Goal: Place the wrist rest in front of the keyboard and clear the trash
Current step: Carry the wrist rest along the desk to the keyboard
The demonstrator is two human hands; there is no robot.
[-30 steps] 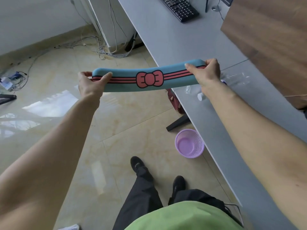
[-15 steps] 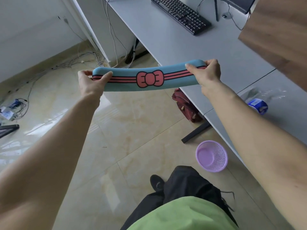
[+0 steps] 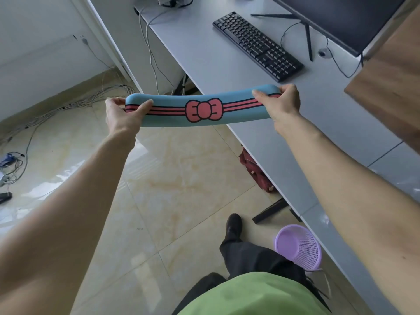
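I hold a long blue wrist rest (image 3: 172,114) with pink stripes and a pink bow, level in the air across the desk's front edge. My left hand (image 3: 121,115) grips its left end over the floor. Its right end is pinched by my right hand (image 3: 280,104) above the grey desk (image 3: 204,48). The black keyboard (image 3: 258,45) lies on the desk beyond my right hand, apart from the rest. A lilac mesh waste basket (image 3: 298,246) stands on the floor by the desk. Clear plastic wrap (image 3: 409,181) shows on the desk behind my right forearm.
A dark monitor (image 3: 345,17) on thin legs stands behind the keyboard, with cables trailing. A wooden panel (image 3: 391,87) juts in at the right. A dark red bag (image 3: 254,171) lies under the desk. Loose cables run along the tiled floor at left.
The view has shifted forward along the desk: the keyboard and monitor now appear closer and lower in view, and the bottle seen earlier is out of sight. Both hands keep the same grip.
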